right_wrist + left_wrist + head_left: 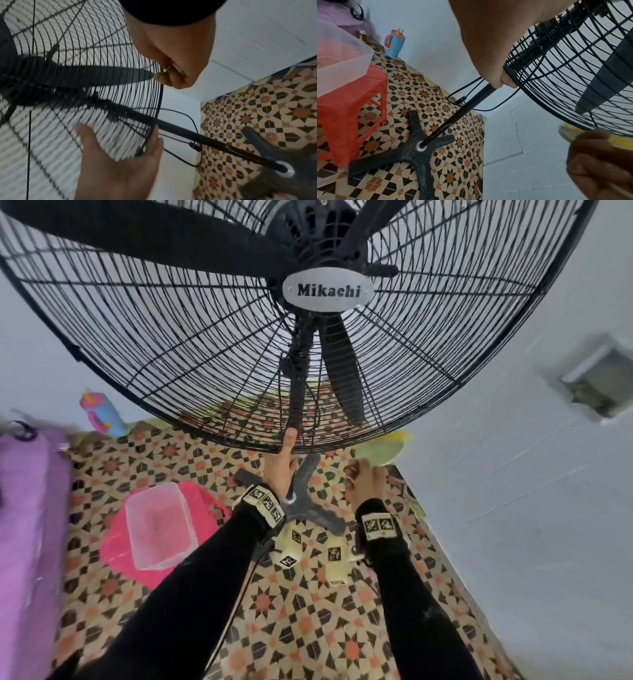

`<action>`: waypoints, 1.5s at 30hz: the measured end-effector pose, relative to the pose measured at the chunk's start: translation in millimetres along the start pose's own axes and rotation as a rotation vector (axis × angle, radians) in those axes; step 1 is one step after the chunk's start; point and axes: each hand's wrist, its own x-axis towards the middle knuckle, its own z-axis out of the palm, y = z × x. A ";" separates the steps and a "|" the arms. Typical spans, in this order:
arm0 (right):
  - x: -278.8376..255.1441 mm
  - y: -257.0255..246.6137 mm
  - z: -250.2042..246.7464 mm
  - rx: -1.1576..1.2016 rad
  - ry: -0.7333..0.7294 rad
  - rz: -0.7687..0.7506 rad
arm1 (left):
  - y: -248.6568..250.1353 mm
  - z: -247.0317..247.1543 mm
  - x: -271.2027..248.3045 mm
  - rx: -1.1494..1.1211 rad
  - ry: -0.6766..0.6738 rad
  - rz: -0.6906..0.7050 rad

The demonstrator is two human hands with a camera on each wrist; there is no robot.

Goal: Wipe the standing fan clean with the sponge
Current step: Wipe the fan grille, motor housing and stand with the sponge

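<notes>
A big black standing fan (329, 290) with a "Mikachi" badge fills the upper head view, its wire grille (171, 344) facing me. My left hand (285, 462) grips the bottom rim of the grille (513, 79), thumb on the front and fingers curled behind it, as the right wrist view shows. My right hand (363, 475) is just right of it, below the rim, fingers curled round a yellow-green sponge (382, 450). In the left wrist view the sponge (570, 133) shows above my right hand's knuckles, close under the grille. Whether it touches the wire is unclear.
The fan's pole (471, 106) drops to a cross-shaped base (412, 152) on patterned floor tiles, with a black cord (501, 104) looping behind. A pink stool (116, 546) carrying a clear tub (157, 529) stands left. A white wall (513, 508) closes the right side.
</notes>
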 end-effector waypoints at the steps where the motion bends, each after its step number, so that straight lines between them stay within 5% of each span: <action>1: -6.3 3.3 2.9 -0.069 -0.017 0.004 | -0.4 0.1 -0.2 -0.004 0.005 0.001; 6: -33.7 60.3 -0.9 -0.253 -0.251 0.055 | -1.1 0.1 -1.0 0.002 -0.009 -0.010; 11: -2.4 21.1 7.2 0.193 0.126 -0.051 | -5.0 -3.1 5.4 0.034 0.028 0.003; 14: -11.3 32.7 15.8 -0.202 0.117 -0.157 | -7.6 -5.8 9.4 0.043 0.024 -0.031; 19: -37.1 74.8 2.7 -0.848 -0.258 -0.403 | -2.1 -3.0 6.1 0.045 0.002 -0.090; 22: -37.4 49.0 -14.8 -0.839 -0.171 -0.400 | -7.9 -4.8 9.2 0.025 0.013 -0.074; 26: -37.0 2.3 -24.6 -0.679 0.162 -0.399 | -6.0 -0.3 4.9 0.025 0.033 -0.067; 32: -81.0 7.3 -3.7 -1.124 -0.249 -0.527 | -5.1 3.0 4.1 0.006 0.071 -0.039; 37: -73.8 -43.2 -14.4 -0.872 0.196 -0.432 | -2.3 0.8 2.7 0.000 0.051 -0.042; 39: -83.4 -51.6 -2.6 -1.050 0.090 -0.426 | -3.0 -1.2 6.0 0.001 0.062 -0.038; 42: -96.7 -38.7 6.3 -1.288 -0.267 -0.501 | -2.1 1.3 8.0 -0.031 0.078 -0.033; 45: -93.9 -49.5 -2.0 -1.234 -0.214 -0.533 | 3.0 3.2 -1.1 -0.034 0.062 -0.051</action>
